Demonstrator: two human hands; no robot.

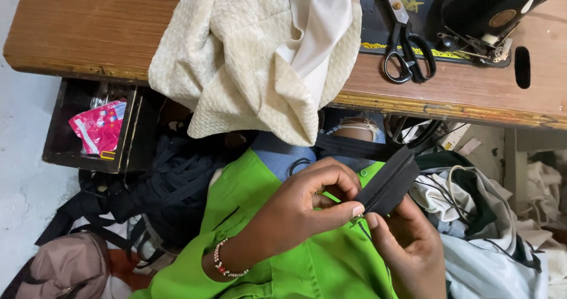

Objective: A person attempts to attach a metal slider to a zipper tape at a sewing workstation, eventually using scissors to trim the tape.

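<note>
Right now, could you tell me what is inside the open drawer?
The drawer holds a pink packet and something shiny behind it; the rest is too dark to tell.

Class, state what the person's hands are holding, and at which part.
Both hands, left and right, pinch the lower end of a black zipper strip.

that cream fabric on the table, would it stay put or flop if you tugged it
The cream fabric is probably floppy: it lies in soft folds and droops over the table edge. A tug would likely slide it off, since much already overhangs. Its thick texture suggests some weight.
</note>
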